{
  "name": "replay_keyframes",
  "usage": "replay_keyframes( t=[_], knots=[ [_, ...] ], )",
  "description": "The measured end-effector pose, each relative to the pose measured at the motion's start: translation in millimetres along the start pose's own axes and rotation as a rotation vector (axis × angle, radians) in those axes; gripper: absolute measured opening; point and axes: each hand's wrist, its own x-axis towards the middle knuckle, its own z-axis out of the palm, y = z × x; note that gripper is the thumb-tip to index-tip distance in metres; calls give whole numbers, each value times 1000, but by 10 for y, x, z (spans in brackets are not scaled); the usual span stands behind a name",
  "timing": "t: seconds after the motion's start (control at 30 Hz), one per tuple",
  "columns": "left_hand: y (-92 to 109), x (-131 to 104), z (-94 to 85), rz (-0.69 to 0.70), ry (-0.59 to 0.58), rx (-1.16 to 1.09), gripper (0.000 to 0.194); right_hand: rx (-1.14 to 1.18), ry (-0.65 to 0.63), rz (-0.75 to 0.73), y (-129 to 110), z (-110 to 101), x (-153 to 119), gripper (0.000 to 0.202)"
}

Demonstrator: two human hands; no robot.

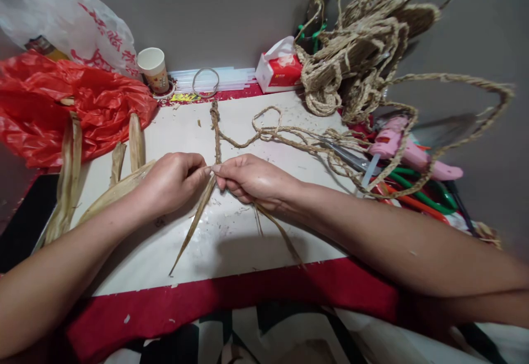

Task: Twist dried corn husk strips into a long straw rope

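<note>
Patterned cloth [306, 325] is seen nearest the camera, just below the red-covered tabletop [231, 292], on which a pale sheet [144, 265] is laid. Near the middle of the sheet, the lower end of a braided cord [217, 146] is pinched by the closed fingers of the right hand [258, 179]. The fingers of the left hand [176, 179] are also pressed shut, their tips meeting the right ones; whether a strand is gripped between them cannot be told. One loose strand [192, 229] is splayed below the fingertips, and another [285, 235] is seen emerging from under the right hand. Dried leaf strips [136, 144] are spread at left beside a red plastic bag [111, 108]. Along the back, a paper cup [152, 69], clear sticks [231, 77] and a tissue box [281, 69] are set. At right, bundled braided rope [359, 50] is piled near a pink glue gun [397, 144] and scissors [347, 157].
</note>
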Motion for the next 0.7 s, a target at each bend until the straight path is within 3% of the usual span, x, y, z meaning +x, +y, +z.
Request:
replay_keyframes(
  t=[0.17,0.37,0.47,0.57,0.63,0.7],
  knots=[
    [111,-64,-22,-12,-83,70,33,94,0,10,15,31,-36,32],
    [167,-194,274,26,34,545,32,227,-10,53,32,57,-66,34],
    [188,-247,408,91,25,676,28,219,-4,51,25,62,-71,34],
    [242,-303,419,180,-36,655,26,208,-20,65,8,58,-76,25],
    [260,-326,337,236,-41,556,24,212,-37,69,-3,47,-79,21],
    [236,-314,208,246,76,393,26,233,-64,53,-13,30,-80,23]
  ],
)
